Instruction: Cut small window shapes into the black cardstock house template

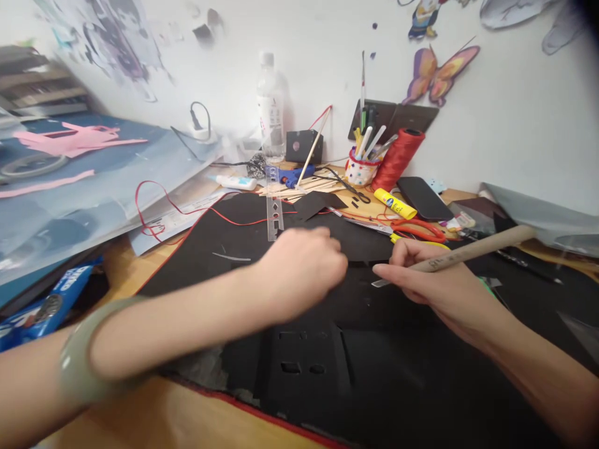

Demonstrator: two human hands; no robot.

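My right hand pinches a craft knife with a pale wooden handle, its slanted blade low over black paper and pointing left. My left hand is closed, knuckles up, above the middle of the black sheet; whatever its fingers hold, if anything, is hidden. A green bangle circles the left forearm. The black sheet with a red edge covers the worktop, and small cut shapes show in black material near me. Beyond my left hand lies a clear stencil ruler.
Red-handled scissors, a yellow glue stick and a phone lie at back right. Behind stand a pen cup, a red ribbon roll and a bottle. A blue glue gun lies among sticks. A blue wrapper is left.
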